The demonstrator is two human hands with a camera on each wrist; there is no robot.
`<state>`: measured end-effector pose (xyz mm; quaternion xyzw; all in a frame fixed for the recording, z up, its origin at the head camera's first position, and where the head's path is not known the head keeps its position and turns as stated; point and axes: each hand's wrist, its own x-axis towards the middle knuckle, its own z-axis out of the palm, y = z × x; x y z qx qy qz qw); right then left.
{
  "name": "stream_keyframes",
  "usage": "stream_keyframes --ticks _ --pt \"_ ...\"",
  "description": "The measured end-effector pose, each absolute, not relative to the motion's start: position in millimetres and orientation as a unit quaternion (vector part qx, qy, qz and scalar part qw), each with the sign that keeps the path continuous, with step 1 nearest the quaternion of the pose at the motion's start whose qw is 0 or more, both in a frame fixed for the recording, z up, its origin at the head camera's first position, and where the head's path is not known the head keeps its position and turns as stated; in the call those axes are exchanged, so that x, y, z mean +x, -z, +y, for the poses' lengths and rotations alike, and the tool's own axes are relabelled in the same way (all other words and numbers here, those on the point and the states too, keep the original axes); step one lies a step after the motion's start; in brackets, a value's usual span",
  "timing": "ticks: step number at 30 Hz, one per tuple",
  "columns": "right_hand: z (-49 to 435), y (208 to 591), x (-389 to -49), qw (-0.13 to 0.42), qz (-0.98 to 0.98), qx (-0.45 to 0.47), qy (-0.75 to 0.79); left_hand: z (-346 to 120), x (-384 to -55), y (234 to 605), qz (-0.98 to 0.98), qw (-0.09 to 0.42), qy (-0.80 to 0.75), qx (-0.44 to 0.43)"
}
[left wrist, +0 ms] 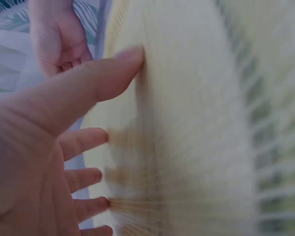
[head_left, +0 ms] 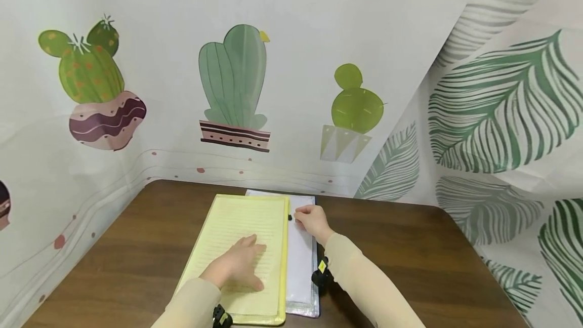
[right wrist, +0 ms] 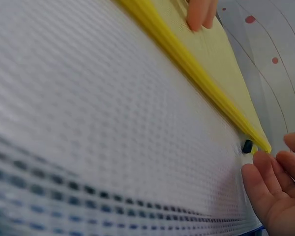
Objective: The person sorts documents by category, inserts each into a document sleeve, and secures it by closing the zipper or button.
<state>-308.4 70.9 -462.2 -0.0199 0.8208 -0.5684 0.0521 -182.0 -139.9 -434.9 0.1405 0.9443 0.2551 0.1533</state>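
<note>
A yellow zip document pouch (head_left: 259, 216) with faint lines across it lies on the table, overlapping a white zip document pouch (head_left: 301, 267) with a blue edge. My left hand (head_left: 239, 262) is spread over the yellow pouch; its thumb and fingers are apart in the left wrist view. By the yellow pouch's upper right edge, my right hand (head_left: 314, 221) hovers over the white pouch, fingers loosely bent. A small dark zipper pull (right wrist: 247, 146) sits just beside those fingertips, and a gap shows between thumb and fingers. Nothing is seen held in either hand.
The dark brown wooden table (head_left: 123, 247) stretches out on both sides of the pouches. Behind it hangs a white cloth (head_left: 296, 115) printed with cacti and leaves. Black wrist cameras (head_left: 321, 273) are strapped at both sleeves.
</note>
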Motion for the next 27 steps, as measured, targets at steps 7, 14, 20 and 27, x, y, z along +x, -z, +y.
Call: stream_keyframes --ticks 7,14,20,27 --pt "76.5 460.5 -296.8 0.041 0.852 -0.043 0.520 -140.6 -172.9 437.0 0.945 0.152 -0.257 0.137" --pt "82.9 464.7 -289.9 0.061 0.865 -0.065 0.494 -151.1 -172.1 440.2 0.943 0.150 -0.272 0.118" --pt "87.1 465.8 -286.6 0.055 0.873 -0.069 0.479 -165.7 -174.7 438.8 0.944 0.149 -0.278 0.102" --pt "91.3 466.6 -281.6 0.056 0.880 -0.084 0.464 -185.3 -178.0 438.2 0.949 0.144 -0.269 0.082"
